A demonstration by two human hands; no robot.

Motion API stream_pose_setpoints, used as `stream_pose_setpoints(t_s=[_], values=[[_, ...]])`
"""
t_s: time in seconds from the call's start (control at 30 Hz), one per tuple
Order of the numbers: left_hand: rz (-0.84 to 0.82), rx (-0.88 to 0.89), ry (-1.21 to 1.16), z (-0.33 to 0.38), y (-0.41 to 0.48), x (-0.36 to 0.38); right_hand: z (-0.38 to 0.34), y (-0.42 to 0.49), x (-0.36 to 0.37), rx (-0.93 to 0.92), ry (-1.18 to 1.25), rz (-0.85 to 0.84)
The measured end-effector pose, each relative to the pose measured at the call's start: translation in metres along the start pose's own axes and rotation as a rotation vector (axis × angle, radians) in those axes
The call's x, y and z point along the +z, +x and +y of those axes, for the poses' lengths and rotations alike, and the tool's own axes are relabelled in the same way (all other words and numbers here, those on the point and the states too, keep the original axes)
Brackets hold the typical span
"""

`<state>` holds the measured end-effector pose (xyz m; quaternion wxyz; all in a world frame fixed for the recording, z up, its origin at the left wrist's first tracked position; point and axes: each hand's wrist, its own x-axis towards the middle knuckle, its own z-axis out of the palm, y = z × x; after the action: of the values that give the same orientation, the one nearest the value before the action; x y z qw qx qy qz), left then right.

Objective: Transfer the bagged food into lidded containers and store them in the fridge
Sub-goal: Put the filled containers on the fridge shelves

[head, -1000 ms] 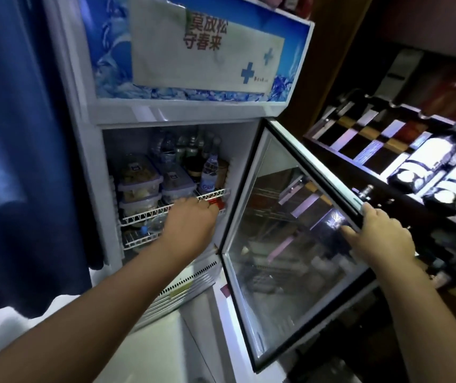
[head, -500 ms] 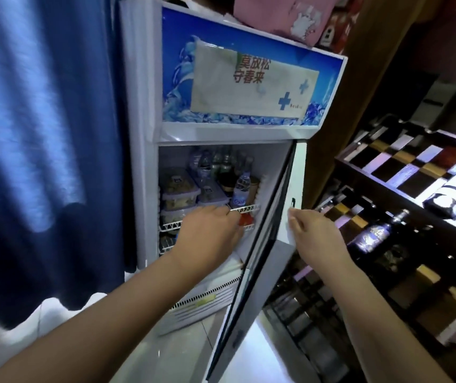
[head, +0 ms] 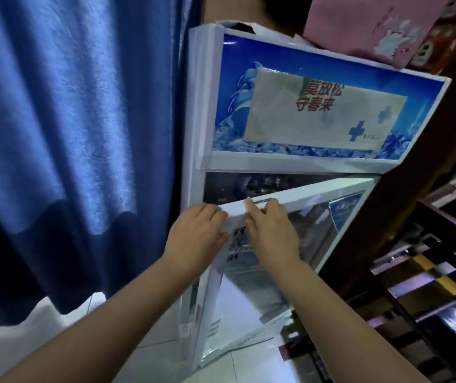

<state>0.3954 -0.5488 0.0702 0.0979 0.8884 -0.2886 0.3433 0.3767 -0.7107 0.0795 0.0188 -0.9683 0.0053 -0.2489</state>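
Note:
A small white display fridge point(head: 298, 161) with a blue header panel stands in front of me. Its glass door point(head: 298, 217) is swung almost shut, leaving a narrow dark gap at the top. My left hand point(head: 196, 239) lies against the door's left edge, fingers on the white frame. My right hand point(head: 272, 233) presses flat on the glass beside it, fingers pointing up at the frame. The lidded containers inside are hidden behind the door and the reflections.
A blue curtain point(head: 69, 134) hangs at the left. A dark wine rack point(head: 428, 286) with checkered panels stands at the right. A pink bag point(head: 359, 26) sits on top of the fridge. Pale floor tiles point(head: 69, 327) show below.
The door has swung from wide open to nearly shut. My left hand came out of the fridge shelf and now lies on the door edge. My right hand moved left with the door.

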Motion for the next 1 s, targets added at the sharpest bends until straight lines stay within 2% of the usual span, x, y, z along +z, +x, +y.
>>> stream_pose_setpoints(t_s=[0.2, 0.57, 0.8, 0.93, 1.0], values=[[0.059, -0.060, 0.073, -0.044, 0.038, 0.044, 0.015, 0.053, 0.037, -0.133, 0.130, 0.017], [0.245, -0.060, 0.196, -0.082, 0.066, 0.093, 0.045, 0.103, 0.098, -0.397, 0.294, 0.365], [0.338, -0.083, 0.229, -0.082, 0.070, 0.108, 0.050, 0.112, 0.111, -0.417, 0.325, 0.336], [0.297, -0.120, 0.263, -0.077, 0.068, 0.104, 0.047, 0.104, 0.114, -0.437, 0.383, 0.383], [0.266, -0.132, 0.289, -0.076, 0.062, 0.096, 0.036, 0.100, 0.111, -0.525, 0.419, 0.398]])
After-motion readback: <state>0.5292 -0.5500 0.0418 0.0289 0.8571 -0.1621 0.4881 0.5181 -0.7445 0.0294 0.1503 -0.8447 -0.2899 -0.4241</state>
